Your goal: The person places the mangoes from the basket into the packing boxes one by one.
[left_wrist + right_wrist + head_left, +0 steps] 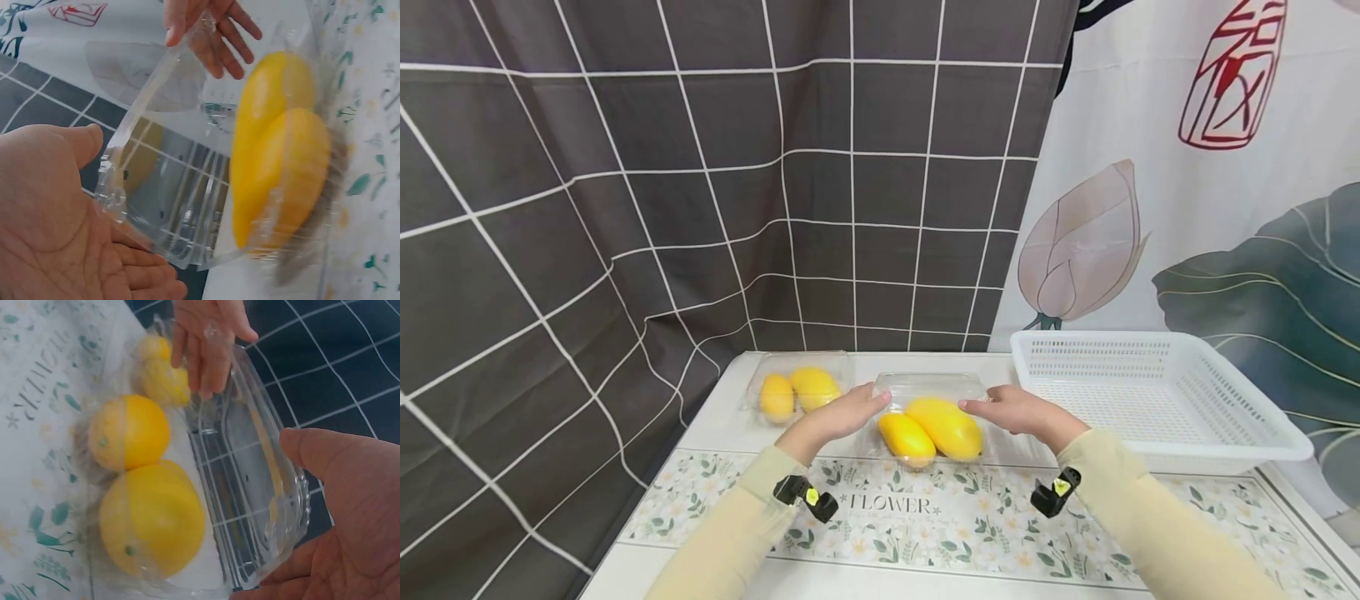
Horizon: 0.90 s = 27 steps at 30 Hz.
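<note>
A clear plastic clamshell box (pixel 928 383) sits in front of me with its lid raised and tilted back. Two yellow mangoes (pixel 951 427) lie side by side in its base. At the lid's left end is my left hand (pixel 842 412), fingers straight along the outside and thumb near the rim. My right hand (pixel 1026 410) is at the opposite end; in the right wrist view its thumb (pixel 306 447) overlaps the lid's edge and its fingers reach behind. Both palms face the lid (pixel 156 187). Neither hand's fingers curl round it.
Another clear box (pixel 758 375) with two mangoes (pixel 815 389) stands at the back left. A white perforated plastic basket (pixel 1225 454) occupies the right side. Beneath them lies a white table cover (pixel 895 529) with a floral band. A dark grid curtain (pixel 887 200) hangs close behind.
</note>
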Each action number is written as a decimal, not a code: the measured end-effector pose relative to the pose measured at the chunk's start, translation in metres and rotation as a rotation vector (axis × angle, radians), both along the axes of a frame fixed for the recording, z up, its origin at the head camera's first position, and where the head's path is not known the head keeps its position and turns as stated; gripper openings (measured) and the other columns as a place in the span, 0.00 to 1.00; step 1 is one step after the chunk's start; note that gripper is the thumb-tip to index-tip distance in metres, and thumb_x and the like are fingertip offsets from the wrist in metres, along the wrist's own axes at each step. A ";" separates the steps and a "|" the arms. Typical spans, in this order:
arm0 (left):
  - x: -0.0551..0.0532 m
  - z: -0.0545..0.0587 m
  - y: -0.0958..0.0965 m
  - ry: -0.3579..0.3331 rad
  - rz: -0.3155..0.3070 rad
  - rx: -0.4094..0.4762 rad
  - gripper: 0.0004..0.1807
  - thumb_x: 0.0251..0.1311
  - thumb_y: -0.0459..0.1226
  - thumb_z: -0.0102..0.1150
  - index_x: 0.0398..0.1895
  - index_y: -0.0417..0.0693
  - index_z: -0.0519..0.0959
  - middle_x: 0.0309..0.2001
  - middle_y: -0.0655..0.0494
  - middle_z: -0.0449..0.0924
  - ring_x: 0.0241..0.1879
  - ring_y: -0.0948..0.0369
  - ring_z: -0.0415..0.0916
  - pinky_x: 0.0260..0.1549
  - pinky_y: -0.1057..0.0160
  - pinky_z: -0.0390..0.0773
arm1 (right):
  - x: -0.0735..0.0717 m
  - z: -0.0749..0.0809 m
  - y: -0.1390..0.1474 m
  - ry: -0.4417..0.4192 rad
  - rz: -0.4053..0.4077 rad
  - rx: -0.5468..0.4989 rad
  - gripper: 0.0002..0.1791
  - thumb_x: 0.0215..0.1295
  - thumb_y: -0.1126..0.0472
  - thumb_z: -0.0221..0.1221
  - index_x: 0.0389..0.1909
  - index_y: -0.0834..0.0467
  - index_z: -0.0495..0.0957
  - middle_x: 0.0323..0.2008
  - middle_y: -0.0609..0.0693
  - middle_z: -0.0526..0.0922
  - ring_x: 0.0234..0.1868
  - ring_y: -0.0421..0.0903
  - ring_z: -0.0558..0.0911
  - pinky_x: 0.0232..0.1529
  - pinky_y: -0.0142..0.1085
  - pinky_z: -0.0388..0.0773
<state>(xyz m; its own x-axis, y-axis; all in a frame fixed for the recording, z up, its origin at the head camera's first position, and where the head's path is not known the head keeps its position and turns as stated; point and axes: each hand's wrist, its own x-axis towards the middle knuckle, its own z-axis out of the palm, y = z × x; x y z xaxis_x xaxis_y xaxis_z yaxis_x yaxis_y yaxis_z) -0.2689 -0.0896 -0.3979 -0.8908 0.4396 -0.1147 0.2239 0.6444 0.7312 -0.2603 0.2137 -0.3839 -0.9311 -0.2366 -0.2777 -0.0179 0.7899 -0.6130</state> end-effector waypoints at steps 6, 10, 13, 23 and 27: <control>0.007 -0.015 0.001 0.048 0.009 -0.016 0.42 0.77 0.56 0.42 0.80 0.36 0.48 0.79 0.36 0.48 0.78 0.41 0.45 0.76 0.40 0.48 | 0.008 -0.010 -0.005 0.059 -0.009 0.029 0.59 0.65 0.29 0.56 0.72 0.78 0.55 0.69 0.77 0.62 0.70 0.73 0.63 0.66 0.66 0.67; 0.011 -0.021 0.001 0.094 0.015 -0.031 0.45 0.76 0.57 0.43 0.80 0.35 0.47 0.79 0.35 0.47 0.78 0.40 0.46 0.75 0.38 0.50 | 0.012 -0.018 -0.007 0.082 -0.018 0.027 0.60 0.63 0.31 0.59 0.73 0.78 0.53 0.70 0.77 0.61 0.70 0.74 0.62 0.66 0.66 0.66; 0.013 -0.026 0.001 0.106 0.028 -0.032 0.46 0.75 0.58 0.43 0.80 0.34 0.46 0.79 0.35 0.44 0.78 0.39 0.45 0.75 0.39 0.49 | 0.015 -0.025 -0.010 0.099 -0.024 0.036 0.61 0.62 0.32 0.61 0.73 0.78 0.51 0.70 0.77 0.61 0.70 0.74 0.63 0.67 0.65 0.66; 0.020 -0.045 0.003 0.067 0.050 0.045 0.46 0.77 0.54 0.43 0.79 0.31 0.39 0.81 0.36 0.35 0.79 0.40 0.37 0.76 0.41 0.43 | 0.025 -0.043 -0.013 0.116 -0.070 -0.008 0.61 0.61 0.36 0.64 0.75 0.75 0.48 0.70 0.77 0.61 0.70 0.73 0.63 0.69 0.64 0.63; 0.022 -0.051 0.005 0.065 0.048 0.062 0.46 0.77 0.53 0.44 0.80 0.32 0.37 0.81 0.36 0.31 0.79 0.40 0.36 0.76 0.40 0.43 | 0.027 -0.048 -0.012 0.119 -0.085 -0.032 0.62 0.60 0.35 0.64 0.76 0.73 0.46 0.70 0.76 0.61 0.70 0.73 0.63 0.69 0.65 0.63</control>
<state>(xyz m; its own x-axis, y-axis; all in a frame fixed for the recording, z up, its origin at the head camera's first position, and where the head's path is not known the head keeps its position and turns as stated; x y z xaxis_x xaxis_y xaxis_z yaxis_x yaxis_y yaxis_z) -0.2472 -0.0850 -0.4494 -0.9159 0.4004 -0.0297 0.2421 0.6097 0.7547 -0.2334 0.2017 -0.4321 -0.9741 -0.1621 -0.1574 -0.0257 0.7715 -0.6357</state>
